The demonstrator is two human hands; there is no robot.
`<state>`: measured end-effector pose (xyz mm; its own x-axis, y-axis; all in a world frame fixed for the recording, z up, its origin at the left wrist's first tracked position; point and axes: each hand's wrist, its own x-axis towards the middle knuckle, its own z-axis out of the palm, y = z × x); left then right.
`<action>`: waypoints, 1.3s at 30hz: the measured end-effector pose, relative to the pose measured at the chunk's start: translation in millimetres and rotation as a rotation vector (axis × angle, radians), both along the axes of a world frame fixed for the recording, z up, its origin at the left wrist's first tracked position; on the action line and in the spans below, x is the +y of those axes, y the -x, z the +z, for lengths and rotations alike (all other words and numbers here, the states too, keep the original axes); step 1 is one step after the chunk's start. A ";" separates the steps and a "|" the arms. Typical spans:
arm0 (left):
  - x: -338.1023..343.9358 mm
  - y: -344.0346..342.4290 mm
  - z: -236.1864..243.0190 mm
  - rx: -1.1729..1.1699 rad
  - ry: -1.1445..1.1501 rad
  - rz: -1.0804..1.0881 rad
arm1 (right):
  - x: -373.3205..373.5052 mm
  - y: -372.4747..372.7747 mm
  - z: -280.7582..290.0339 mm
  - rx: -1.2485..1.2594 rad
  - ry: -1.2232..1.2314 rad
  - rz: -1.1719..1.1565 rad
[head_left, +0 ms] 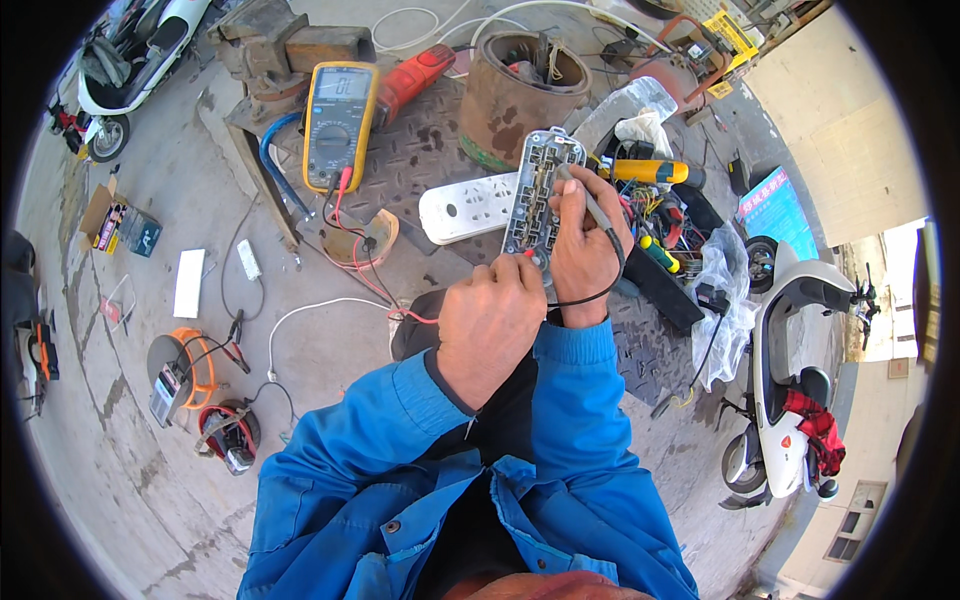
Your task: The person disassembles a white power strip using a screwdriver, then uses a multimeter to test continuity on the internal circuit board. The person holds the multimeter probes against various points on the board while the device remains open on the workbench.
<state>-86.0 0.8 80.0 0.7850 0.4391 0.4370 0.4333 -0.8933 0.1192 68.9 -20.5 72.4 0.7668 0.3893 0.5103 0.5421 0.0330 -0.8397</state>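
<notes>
An opened power strip (531, 185) shows its rows of metal contacts in front of me. The black test probe (598, 212) is gripped in my right hand (588, 247), its tip pointing at the contacts near the far end. My left hand (492, 322) is closed on the red test probe (528, 254) at the strip's near end; its tip is hidden. Under the strip's left side pokes out a white socket cover (464, 208). Leads run to a yellow multimeter (340, 125) with a lit display, propped up at the left.
Behind the strip stands a rusty metal pot (512, 100), beside a red power tool (415, 80) and a bench vise (262, 50). Tangled wires and tools fill a black box (668, 280) at the right, next to a clear plastic bag (722, 300). An orange cable reel (195, 365) lies left.
</notes>
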 end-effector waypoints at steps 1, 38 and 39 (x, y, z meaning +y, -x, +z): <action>0.0 0.1 -0.2 -0.003 0.000 0.000 | -0.2 1.4 -0.1 0.002 0.010 0.007; 3.9 -0.1 -2.6 -0.067 -0.041 -0.007 | 9.5 0.9 10.7 -0.107 0.066 -0.050; 4.0 -0.3 -2.6 -0.063 -0.046 -0.003 | 8.0 0.5 11.1 -0.089 0.031 -0.053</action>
